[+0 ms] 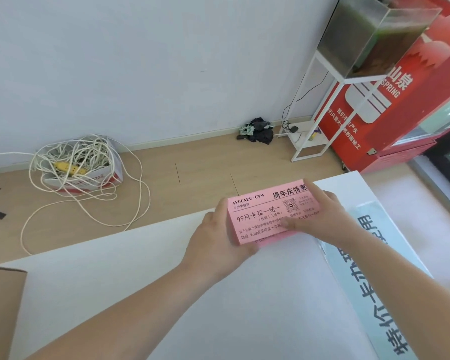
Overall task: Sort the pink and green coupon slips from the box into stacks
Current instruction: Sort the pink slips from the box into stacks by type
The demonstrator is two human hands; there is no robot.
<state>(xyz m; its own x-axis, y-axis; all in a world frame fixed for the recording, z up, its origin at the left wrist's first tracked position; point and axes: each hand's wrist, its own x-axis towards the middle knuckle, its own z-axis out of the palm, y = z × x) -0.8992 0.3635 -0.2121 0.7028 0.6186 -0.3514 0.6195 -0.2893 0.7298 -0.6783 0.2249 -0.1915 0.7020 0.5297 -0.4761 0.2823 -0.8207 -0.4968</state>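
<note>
A thick stack of pink coupon slips [265,216] is held between both hands over the far edge of the white bench [140,281], right of the middle of the view. Its printed face is turned upward, with black text and a QR code on the top slip. The left end of the stack is gripped by the left hand [213,237], whose fingers are curled round the near-left corner. The right end is gripped by the right hand [320,216], with the thumb laid across the printed face and the fingers wrapped over the far right edge. Whether the stack rests on the bench or is lifted just above it cannot be told.

A pale banner strip [374,281] with large dark characters is laid along the right side of the bench. A corner of a brown cardboard box [3,307] is seen at the near left. On the wooden floor beyond, a carton [107,172] is filled with tangled white cable and a yellow power strip [69,168]. A heap of dark cloth [257,131] lies by the wall, beside a white metal stand [312,141] carrying a glass tank [369,35], with a red cabinet [400,113] behind
</note>
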